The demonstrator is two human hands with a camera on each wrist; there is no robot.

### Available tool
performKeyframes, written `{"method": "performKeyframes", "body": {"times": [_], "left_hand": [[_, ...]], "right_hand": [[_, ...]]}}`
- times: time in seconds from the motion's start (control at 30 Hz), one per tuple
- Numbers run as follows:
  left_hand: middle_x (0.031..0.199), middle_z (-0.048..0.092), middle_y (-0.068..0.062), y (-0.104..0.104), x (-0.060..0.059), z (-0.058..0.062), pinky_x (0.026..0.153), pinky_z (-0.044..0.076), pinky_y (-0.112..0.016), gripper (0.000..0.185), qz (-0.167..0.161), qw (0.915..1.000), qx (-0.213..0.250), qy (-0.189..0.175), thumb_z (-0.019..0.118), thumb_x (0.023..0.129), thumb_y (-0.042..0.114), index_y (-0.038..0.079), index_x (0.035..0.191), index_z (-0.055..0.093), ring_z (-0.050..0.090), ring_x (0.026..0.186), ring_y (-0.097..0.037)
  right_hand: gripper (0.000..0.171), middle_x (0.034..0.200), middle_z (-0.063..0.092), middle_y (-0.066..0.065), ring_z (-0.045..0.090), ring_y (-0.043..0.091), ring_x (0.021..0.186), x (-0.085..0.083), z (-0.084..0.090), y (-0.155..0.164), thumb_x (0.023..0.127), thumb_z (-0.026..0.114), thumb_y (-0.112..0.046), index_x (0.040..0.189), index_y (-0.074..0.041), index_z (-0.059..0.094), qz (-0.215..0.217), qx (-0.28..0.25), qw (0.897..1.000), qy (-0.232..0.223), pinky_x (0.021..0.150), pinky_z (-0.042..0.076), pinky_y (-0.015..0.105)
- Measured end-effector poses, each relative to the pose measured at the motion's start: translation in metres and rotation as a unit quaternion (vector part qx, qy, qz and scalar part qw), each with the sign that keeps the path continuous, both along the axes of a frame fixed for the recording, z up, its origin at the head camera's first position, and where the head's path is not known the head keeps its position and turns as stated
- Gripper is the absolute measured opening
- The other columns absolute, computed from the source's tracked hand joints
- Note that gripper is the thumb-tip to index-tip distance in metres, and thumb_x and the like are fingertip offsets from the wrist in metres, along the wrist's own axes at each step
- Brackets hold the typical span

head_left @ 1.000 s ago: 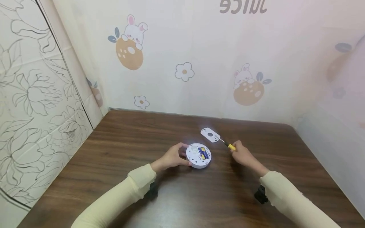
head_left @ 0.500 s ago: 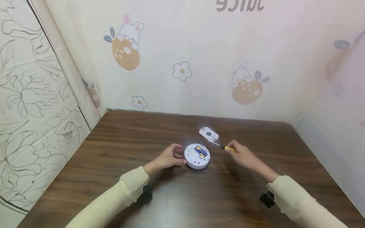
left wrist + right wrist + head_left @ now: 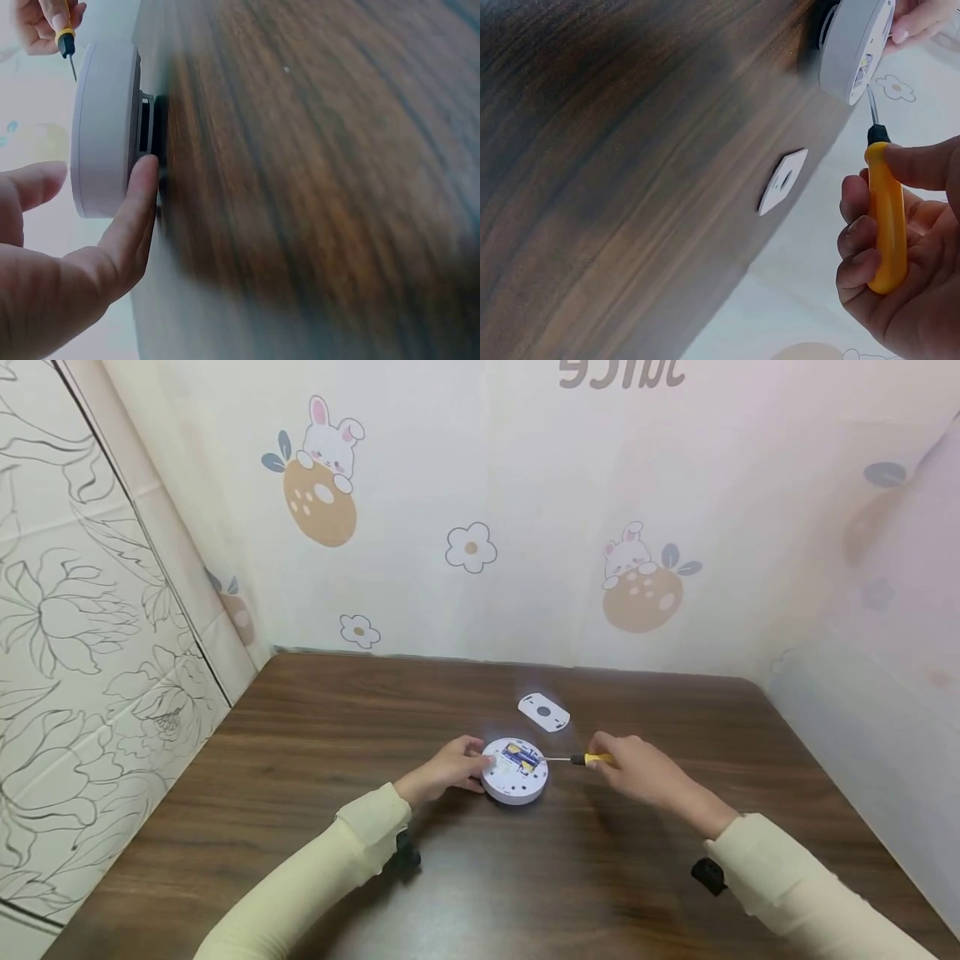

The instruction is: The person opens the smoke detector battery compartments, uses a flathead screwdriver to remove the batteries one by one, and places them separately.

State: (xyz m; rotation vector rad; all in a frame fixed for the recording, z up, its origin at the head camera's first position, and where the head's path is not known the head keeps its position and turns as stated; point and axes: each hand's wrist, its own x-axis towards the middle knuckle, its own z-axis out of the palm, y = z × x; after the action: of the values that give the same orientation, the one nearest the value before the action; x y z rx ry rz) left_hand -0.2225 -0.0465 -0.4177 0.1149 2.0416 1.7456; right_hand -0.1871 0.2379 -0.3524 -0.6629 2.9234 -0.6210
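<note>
Your left hand [image 3: 448,770] steadies the light, slippery plastic puck light [image 3: 514,770] by its rim; your right hand [image 3: 633,767] grips the screwdriver [image 3: 583,760], tip over its batteries [image 3: 524,756].

left hand [image 3: 447,768] fingers straight, right hand [image 3: 636,767] curled

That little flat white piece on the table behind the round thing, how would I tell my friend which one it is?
Start at the brown wooden table and find the round white device between the two hands. Just past it, toward the bunny wall, lies the small flat white cover by itself, nobody touching it. It is thin with a dark spot in its middle, while the device is thick and shows batteries.
</note>
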Motion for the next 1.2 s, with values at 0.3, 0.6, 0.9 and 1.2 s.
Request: {"method": "performKeyframes", "body": {"times": [0.3, 0.6, 0.9, 1.2], "left_hand": [[0.108, 0.054, -0.022, 0.002, 0.004, -0.001, 0.071, 0.059, -0.038, 0.051, -0.010, 0.9997, 0.016, -0.015, 0.061, 0.090, 0.001, -0.012, 0.133, 0.036, 0.061, 0.080, -0.024], [0.110, 0.052, -0.021, 0.002, 0.010, -0.002, 0.073, 0.059, -0.039, 0.059, -0.028, 0.9989, 0.029, -0.024, 0.061, 0.091, 0.002, -0.008, 0.141, 0.031, 0.061, 0.080, -0.023], [0.118, 0.054, -0.021, 0.001, 0.009, -0.005, 0.073, 0.059, -0.037, 0.058, -0.025, 0.9992, 0.028, -0.016, 0.063, 0.091, 0.004, 0.000, 0.143, 0.038, 0.063, 0.082, -0.023], [0.118, 0.056, -0.020, 0.002, 0.010, -0.007, 0.071, 0.059, -0.037, 0.058, -0.026, 0.9995, 0.021, 0.004, 0.066, 0.089, 0.005, -0.001, 0.142, 0.041, 0.063, 0.082, -0.023]], "right_hand": [[0.009, 0.069, 0.055, -0.003, 0.044, 0.011, 0.053, -0.002, 0.008, -0.010, 0.090, 0.065, -0.013, 0.096, -0.007, 0.064, 0.011, 0.035, 0.999, -0.003, 0.044, 0.037, 0.026], [0.010, 0.074, 0.062, -0.001, 0.051, 0.013, 0.060, -0.015, 0.024, -0.029, 0.088, 0.065, -0.013, 0.087, -0.006, 0.071, 0.021, 0.096, 0.995, 0.008, 0.053, 0.047, 0.030], [0.020, 0.053, 0.046, -0.002, 0.040, 0.013, 0.048, -0.021, 0.045, -0.058, 0.081, 0.059, -0.006, 0.062, -0.012, 0.056, 0.029, 0.177, 0.983, 0.049, 0.041, 0.032, 0.025], [0.020, 0.052, 0.046, -0.002, 0.040, 0.013, 0.048, -0.024, 0.044, -0.057, 0.078, 0.063, -0.006, 0.059, -0.010, 0.057, 0.027, 0.156, 0.986, 0.057, 0.043, 0.033, 0.025]]}}
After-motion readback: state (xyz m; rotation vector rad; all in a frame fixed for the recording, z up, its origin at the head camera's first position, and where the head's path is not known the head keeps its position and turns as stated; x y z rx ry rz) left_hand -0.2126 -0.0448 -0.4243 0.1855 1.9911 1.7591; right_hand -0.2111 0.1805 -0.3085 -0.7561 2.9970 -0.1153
